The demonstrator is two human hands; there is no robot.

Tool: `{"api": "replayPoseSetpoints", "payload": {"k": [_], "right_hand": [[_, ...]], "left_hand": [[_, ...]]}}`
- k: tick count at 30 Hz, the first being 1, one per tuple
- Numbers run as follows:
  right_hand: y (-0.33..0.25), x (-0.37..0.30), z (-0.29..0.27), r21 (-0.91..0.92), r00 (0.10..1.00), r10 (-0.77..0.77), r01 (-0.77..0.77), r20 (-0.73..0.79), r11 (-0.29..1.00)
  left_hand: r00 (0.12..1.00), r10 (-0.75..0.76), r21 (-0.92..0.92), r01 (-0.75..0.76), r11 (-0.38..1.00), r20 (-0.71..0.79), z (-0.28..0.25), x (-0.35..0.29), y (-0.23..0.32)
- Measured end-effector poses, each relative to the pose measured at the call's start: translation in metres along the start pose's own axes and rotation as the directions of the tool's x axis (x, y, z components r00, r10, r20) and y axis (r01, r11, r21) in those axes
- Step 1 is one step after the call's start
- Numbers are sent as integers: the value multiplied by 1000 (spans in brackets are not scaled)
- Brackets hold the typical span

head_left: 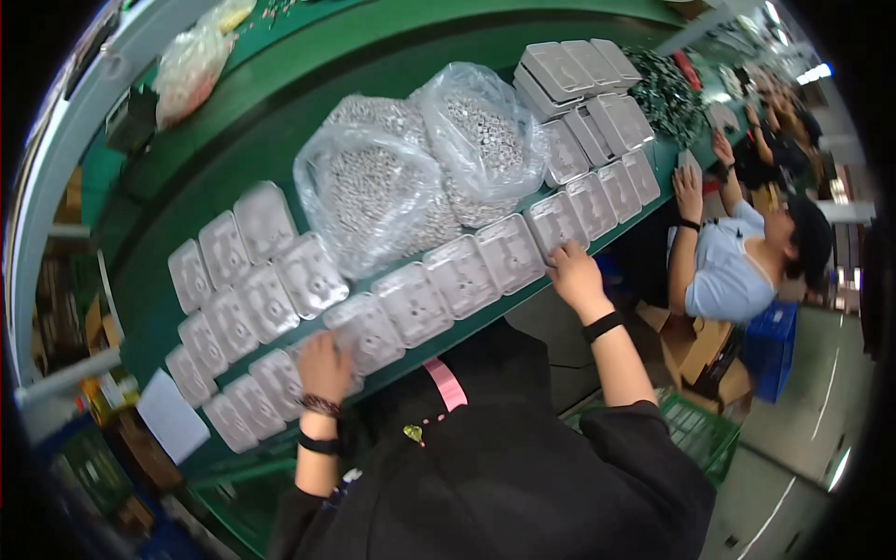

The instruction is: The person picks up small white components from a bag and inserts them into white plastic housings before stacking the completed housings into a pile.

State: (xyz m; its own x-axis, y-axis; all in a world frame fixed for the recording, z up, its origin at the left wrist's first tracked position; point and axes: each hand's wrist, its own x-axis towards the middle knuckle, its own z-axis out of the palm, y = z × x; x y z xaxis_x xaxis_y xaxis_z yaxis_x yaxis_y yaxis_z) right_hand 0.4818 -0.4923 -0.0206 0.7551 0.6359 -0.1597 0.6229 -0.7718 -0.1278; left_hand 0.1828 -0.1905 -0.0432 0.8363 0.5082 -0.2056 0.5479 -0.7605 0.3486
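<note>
A row of shallow grey plastic trays runs along the near side of the green table, with small pieces lying in several of them. My right hand is bent round the near edge of one tray, its fingers closed at the rim. Farther left, my left hand is over the trays, next to a tray; motion blurs its fingers, and whether it grips anything is unclear. Behind the row stand open clear plastic bags full of small, light grey pieces.
More trays cover the left of the table, and stacked trays stand at the back right beside a dark green tangled pile. A white sheet lies at the left edge. Co-workers sit along the right side, near cardboard boxes.
</note>
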Motion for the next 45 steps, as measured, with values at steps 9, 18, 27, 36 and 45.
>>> {"api": "replayPoseSetpoints", "payload": {"k": [9,18,27,36,45], "right_hand": [[-13,36,31,468,960,-278,254,-17,847],[-23,43,35,462,945,-289,190,153,866],[-35,52,50,494,909,-295,119,294,861],[-83,46,59,103,965,-145,124,217,987],[-76,37,75,144,989,-67,48,129,988]], "left_hand": [[904,-348,108,383,917,-249,44,25,87],[754,-523,-69,544,837,-396,58,-2,118],[632,-774,-346,718,604,-40,38,-4,51],[713,-701,22,701,713,-11,52,20,26],[794,-601,-29,601,799,-92,48,15,22]]}}
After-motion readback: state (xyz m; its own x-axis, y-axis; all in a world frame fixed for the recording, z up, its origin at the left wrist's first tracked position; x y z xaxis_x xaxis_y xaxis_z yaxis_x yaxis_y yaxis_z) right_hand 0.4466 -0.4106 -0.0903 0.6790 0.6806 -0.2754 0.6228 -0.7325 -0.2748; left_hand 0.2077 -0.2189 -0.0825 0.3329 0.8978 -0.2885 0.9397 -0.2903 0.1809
